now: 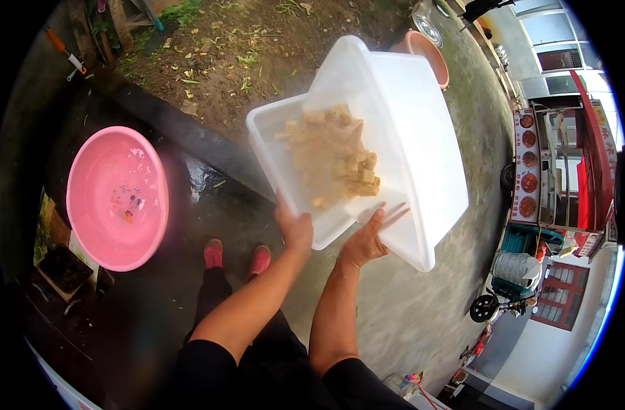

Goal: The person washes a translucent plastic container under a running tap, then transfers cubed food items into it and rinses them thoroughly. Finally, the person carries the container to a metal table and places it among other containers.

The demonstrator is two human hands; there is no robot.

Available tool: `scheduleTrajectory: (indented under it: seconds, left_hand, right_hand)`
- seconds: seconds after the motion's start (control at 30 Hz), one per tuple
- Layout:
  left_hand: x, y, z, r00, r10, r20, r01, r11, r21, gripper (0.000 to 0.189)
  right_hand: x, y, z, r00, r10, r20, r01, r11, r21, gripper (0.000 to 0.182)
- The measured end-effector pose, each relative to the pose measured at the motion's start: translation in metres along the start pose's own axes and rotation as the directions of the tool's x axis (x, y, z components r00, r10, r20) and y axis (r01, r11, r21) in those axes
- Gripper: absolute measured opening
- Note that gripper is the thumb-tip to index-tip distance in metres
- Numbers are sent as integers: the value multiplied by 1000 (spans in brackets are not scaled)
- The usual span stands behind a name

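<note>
My left hand (295,228) grips the near rim of a white plastic tub (269,154), which is in front of me. A second white plastic tub (425,148) is tipped steeply on its side, its mouth towards the first. My right hand (365,241) holds its near corner, thumb on the outside, with finger shapes showing through the translucent wall. Tan, cut food pieces (361,166) are bunched between the two tubs. Some are blurred, and I cannot tell how many rest in each tub.
A pink plastic basin (74,200) stands to my left on wet concrete. Beyond a concrete kerb (200,141) lies bare soil. An orange-brown basin (442,69) is behind the tipped tub. On the far right are a red-roofed food stall (594,154) and a parked wheeled vehicle (484,308).
</note>
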State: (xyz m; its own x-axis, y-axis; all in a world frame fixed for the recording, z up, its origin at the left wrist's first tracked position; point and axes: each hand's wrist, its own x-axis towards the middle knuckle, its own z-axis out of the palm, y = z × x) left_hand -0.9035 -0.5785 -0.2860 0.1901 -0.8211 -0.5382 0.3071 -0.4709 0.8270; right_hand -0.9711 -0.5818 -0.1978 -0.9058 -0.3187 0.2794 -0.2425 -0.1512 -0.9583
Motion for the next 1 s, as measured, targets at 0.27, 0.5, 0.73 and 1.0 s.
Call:
scheduleTrajectory:
  seconds: [0.27, 0.5, 0.73, 1.0]
  left_hand:
    - [-28, 42, -1, 999, -26, 19, 28, 994, -102, 71]
    - [-19, 66, -30, 983, -179, 43, 184, 956, -228, 55]
    - [0, 60, -38, 998, -36, 44, 41, 991, -124, 47]
    - [8, 59, -82, 976, -205, 69, 210, 975, -66, 43]
  right_hand:
    - [15, -47, 6, 976, -212, 45, 209, 975, 72, 32]
    - [14, -94, 8, 976, -146, 162, 115, 975, 190, 57]
    - [24, -70, 21, 984, -142, 107, 140, 990, 28, 57]
    - [64, -72, -25, 936, 342, -88, -293, 891, 346, 44]
